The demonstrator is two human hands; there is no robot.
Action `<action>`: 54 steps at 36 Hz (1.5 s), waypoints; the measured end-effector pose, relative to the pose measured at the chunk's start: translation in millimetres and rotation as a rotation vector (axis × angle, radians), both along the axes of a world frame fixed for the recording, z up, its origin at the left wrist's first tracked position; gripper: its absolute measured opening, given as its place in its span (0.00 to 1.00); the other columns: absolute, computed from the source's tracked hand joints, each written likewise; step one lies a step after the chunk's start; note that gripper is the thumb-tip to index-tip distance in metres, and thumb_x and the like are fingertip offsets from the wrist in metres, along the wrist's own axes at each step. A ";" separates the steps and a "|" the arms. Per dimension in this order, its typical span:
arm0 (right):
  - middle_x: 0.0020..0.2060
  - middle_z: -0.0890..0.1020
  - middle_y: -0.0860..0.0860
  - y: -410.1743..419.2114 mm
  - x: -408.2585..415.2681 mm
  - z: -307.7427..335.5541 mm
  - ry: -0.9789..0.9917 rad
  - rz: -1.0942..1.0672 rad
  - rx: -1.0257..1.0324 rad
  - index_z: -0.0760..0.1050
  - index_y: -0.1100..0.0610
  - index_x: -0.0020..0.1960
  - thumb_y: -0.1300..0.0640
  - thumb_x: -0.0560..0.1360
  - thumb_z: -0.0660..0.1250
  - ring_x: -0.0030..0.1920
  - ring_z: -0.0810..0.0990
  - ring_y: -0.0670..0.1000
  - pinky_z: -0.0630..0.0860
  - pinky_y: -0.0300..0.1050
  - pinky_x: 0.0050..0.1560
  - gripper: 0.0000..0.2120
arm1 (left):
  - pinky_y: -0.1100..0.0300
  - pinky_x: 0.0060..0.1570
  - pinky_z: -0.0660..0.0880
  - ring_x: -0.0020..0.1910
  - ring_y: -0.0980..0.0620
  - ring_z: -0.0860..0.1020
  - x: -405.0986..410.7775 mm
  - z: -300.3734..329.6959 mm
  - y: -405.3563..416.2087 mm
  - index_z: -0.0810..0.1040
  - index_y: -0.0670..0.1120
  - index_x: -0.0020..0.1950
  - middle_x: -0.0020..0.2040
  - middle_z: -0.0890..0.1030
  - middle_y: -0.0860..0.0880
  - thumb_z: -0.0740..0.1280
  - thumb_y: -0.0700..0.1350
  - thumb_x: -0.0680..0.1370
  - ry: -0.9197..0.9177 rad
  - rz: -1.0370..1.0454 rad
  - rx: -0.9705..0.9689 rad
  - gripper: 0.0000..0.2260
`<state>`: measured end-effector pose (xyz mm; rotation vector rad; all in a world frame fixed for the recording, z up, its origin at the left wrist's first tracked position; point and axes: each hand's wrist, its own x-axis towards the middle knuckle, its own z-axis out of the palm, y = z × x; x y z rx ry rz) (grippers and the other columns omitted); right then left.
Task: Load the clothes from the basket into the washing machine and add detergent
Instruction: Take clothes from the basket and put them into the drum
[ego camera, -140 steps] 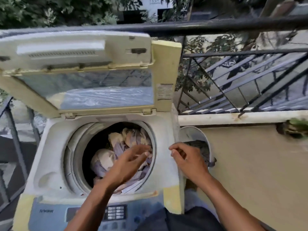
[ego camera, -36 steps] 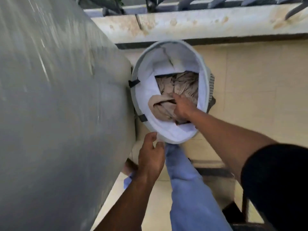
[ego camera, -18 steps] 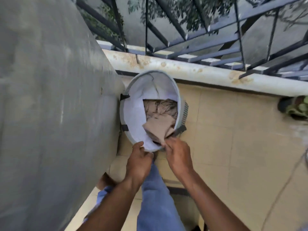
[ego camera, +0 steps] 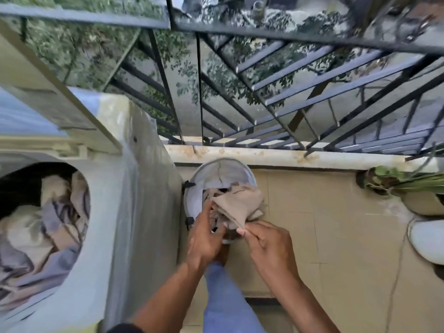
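Note:
A round white laundry basket (ego camera: 222,170) stands on the tiled floor, right beside the washing machine (ego camera: 134,212). Over its near rim a beige garment (ego camera: 236,204) is lifted. My right hand (ego camera: 266,241) pinches its lower edge, and my left hand (ego camera: 204,236) grips the bunched cloth beside it. The machine's lid (ego camera: 60,111) stands open on the left, and its drum (ego camera: 40,224) holds several beige and lilac clothes. More brownish cloth lies deeper in the basket, mostly hidden by the lifted garment. No detergent is in view.
A black metal railing (ego camera: 264,92) on a low stained ledge (ego camera: 288,153) closes the balcony behind the basket. A potted plant (ego camera: 408,186) and a white tub (ego camera: 427,239) sit at the right edge. My blue trouser leg (ego camera: 228,299) is below my hands.
The view has swung up and left, so the open drum shows again. The beige garment has risen out of the basket, and my left hand has moved from the basket's rim onto the cloth.

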<state>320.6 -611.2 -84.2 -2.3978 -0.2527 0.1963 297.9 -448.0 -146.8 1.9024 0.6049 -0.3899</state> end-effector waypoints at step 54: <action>0.48 0.86 0.46 59.1 0.9 248.1 -0.018 0.226 0.376 0.82 0.49 0.58 0.53 0.71 0.72 0.49 0.83 0.50 0.81 0.51 0.50 0.15 | 0.65 0.40 0.75 0.41 0.54 0.79 32.9 373.5 110.9 0.77 0.31 0.53 0.42 0.80 0.47 0.63 0.32 0.83 -0.626 -0.743 -0.306 0.04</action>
